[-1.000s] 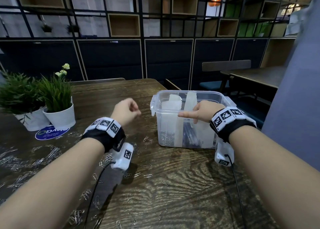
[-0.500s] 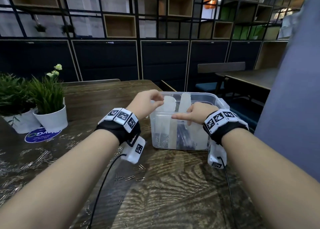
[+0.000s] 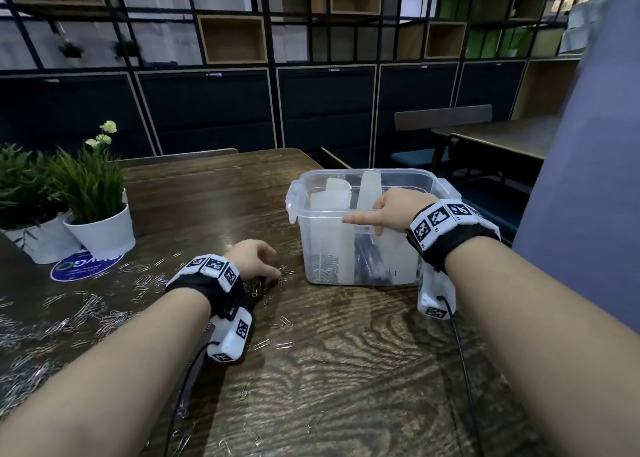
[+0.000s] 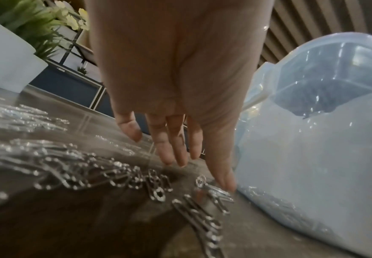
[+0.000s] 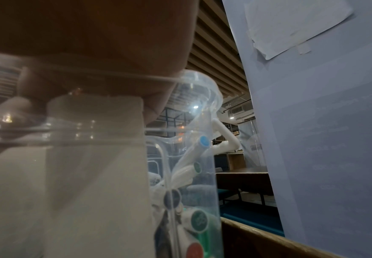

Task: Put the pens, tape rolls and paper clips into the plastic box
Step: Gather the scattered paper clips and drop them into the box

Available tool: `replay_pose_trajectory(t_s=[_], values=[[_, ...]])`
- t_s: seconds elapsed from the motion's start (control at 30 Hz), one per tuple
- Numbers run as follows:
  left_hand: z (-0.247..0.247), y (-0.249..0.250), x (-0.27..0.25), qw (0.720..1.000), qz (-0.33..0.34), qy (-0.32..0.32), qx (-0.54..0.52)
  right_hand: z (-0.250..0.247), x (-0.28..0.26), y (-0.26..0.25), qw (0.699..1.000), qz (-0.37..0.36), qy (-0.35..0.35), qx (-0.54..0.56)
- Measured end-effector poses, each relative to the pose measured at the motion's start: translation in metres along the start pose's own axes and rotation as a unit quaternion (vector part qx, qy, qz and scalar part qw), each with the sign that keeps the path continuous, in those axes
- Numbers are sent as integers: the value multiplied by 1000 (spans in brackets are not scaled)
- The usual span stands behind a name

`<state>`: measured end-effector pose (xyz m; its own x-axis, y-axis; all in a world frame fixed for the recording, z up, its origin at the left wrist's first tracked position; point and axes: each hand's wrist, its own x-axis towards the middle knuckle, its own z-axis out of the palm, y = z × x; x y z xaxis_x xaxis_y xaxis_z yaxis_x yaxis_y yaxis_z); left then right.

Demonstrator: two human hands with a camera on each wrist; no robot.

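The clear plastic box [image 3: 429, 186] stands on the wooden table, with white dividers [image 3: 332, 197], dark pens [image 3: 369, 262] and a heap of paper clips [image 3: 323, 266] inside. My right hand [image 3: 374, 214] holds its near rim, index finger straight along the rim, thumb on the front wall. In the right wrist view the palm [image 5: 92, 43] lies on the rim above pens [image 5: 199, 150] with coloured ends. My left hand [image 3: 273, 273] is down on the table just left of the box. Its fingers [image 4: 174, 153] are straight, tips touching loose paper clips [image 4: 213, 192].
Many paper clips [image 3: 86, 311] lie scattered over the left and near table. Two potted plants [image 3: 100, 228] and a blue round sticker [image 3: 83, 266] sit at the far left. A grey-blue panel [image 3: 588, 145] stands close on the right, past the table's edge.
My left hand has dropped from the box's left rim to the table beside it, onto the loose clips. The right hand has stayed on the near rim.
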<state>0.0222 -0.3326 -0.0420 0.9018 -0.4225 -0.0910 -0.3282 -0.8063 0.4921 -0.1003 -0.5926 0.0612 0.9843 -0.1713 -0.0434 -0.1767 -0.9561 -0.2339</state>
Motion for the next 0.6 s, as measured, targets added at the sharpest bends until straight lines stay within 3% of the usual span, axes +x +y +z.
replay_pose_trajectory(t_s=[0.13,0.4,0.6], values=[[6,8,5,997,-22,-51,48,0,-1,-1,1000,4,7,2],[12,18,13,994,-28,-85,67,1,-1,0,1000,1,12,3],[12,24,11,985,-41,-88,142,1,-1,-1,1000,-2,15,7]])
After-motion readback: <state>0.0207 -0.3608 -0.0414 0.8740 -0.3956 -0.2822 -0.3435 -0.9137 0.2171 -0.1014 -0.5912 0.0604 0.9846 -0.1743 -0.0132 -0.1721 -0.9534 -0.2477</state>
